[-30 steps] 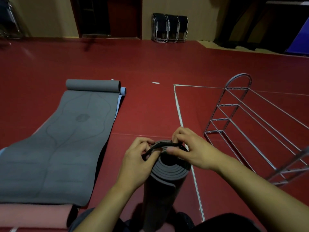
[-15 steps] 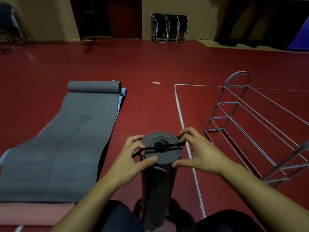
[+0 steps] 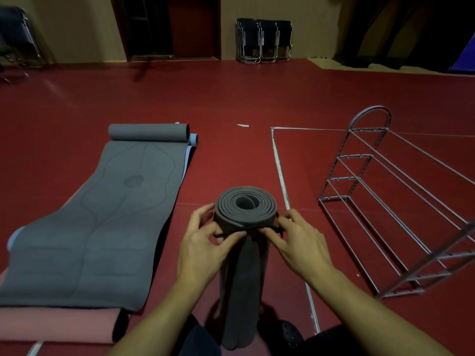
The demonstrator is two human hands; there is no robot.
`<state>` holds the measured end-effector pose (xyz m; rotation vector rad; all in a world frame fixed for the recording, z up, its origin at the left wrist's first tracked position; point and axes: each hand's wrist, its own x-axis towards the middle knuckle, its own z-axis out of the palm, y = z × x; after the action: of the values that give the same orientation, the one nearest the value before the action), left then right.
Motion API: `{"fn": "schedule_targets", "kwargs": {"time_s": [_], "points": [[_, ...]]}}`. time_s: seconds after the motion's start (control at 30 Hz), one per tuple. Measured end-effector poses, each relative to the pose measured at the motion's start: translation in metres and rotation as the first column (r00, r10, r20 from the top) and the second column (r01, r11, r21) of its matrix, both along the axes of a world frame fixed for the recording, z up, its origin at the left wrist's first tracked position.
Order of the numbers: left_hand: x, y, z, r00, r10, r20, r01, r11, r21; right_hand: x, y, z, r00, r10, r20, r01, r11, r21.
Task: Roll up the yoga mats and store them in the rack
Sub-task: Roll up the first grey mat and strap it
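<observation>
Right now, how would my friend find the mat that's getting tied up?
Find the metal rack on the red floor. Left of it, two hands hold a rolled grey mat standing upright. Unlike the flat grey mat, it's fully rolled, with a black strap around its top.

Left hand (image 3: 203, 253): bare, no ring, no glove.
Right hand (image 3: 299, 244): bare, no ring, no glove.
Forearms: bare up to the frame's lower edge; no sleeve, watch or band in sight.
Fingers (image 3: 232, 237): short plain nails where they show.
Legs: dark trousers (image 3: 341, 340), colour hard to tell in the dim light.
Footwear: dark shoe (image 3: 290, 335) with a dotted, perforated upper, low in the frame.
</observation>
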<state>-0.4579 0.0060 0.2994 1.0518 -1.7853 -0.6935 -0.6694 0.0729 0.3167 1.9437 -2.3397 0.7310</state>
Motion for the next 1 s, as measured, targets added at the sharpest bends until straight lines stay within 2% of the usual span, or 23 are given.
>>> {"fn": "schedule_targets", "kwargs": {"time_s": [0.07, 0.1, 0.17, 0.23, 0.3, 0.37, 0.43, 0.5, 0.57, 0.67, 0.83, 0.9, 1.0], "points": [[0.001, -0.002, -0.004, 0.998, -0.012, 0.065, 0.006, 0.995, 0.100, -0.003, 0.001, -0.006, 0.998, -0.004, 0.069, 0.002, 1.000, 0.026], [0.002, -0.004, -0.007, 0.998, -0.042, 0.046, 0.034, 0.985, 0.168, -0.005, 0.002, -0.008, 0.983, 0.011, 0.184, -0.013, 1.000, 0.006], [0.004, -0.002, -0.010, 0.989, -0.148, -0.015, 0.147, 0.952, 0.268, -0.007, 0.006, -0.010, 0.859, 0.057, 0.508, -0.047, 0.998, -0.032], [0.005, 0.002, -0.012, 0.969, -0.209, -0.130, 0.242, 0.910, 0.336, -0.007, 0.010, -0.015, 0.712, 0.086, 0.697, -0.065, 0.996, -0.056], [0.003, 0.004, -0.009, 0.936, -0.147, -0.319, 0.272, 0.877, 0.396, -0.004, 0.011, -0.018, 0.655, 0.089, 0.750, -0.004, 0.993, -0.114], [-0.001, 0.002, 0.000, 0.880, 0.025, -0.474, 0.248, 0.827, 0.504, -0.001, 0.008, -0.017, 0.517, 0.052, 0.855, 0.095, 0.989, -0.117], [-0.006, -0.003, 0.005, 0.860, 0.147, -0.488, 0.215, 0.764, 0.609, 0.002, 0.003, -0.012, 0.357, -0.029, 0.934, 0.189, 0.981, -0.043], [-0.010, -0.005, 0.005, 0.885, 0.168, -0.434, 0.186, 0.728, 0.660, 0.005, -0.003, -0.009, 0.182, -0.079, 0.980, 0.243, 0.969, 0.033], [-0.016, -0.007, 0.002, 0.903, 0.130, -0.410, 0.214, 0.691, 0.690, 0.006, -0.007, -0.007, 0.081, -0.111, 0.991, 0.247, 0.965, 0.088], [-0.020, -0.007, -0.001, 0.902, 0.071, -0.425, 0.283, 0.645, 0.710, 0.005, -0.007, -0.004, 0.018, -0.159, 0.987, 0.219, 0.964, 0.151], [-0.024, -0.014, -0.011, 0.861, 0.173, -0.478, 0.282, 0.620, 0.732, -0.005, -0.009, -0.009, -0.008, -0.199, 0.980, 0.181, 0.964, 0.197], [-0.024, -0.018, -0.010, 0.780, 0.253, -0.572, 0.350, 0.581, 0.735, -0.011, -0.011, -0.014, -0.104, -0.203, 0.974, 0.182, 0.959, 0.219], [-0.019, -0.024, -0.009, 0.603, 0.345, -0.719, 0.532, 0.497, 0.685, -0.018, -0.017, -0.020, -0.352, -0.179, 0.919, 0.159, 0.956, 0.247]]}}
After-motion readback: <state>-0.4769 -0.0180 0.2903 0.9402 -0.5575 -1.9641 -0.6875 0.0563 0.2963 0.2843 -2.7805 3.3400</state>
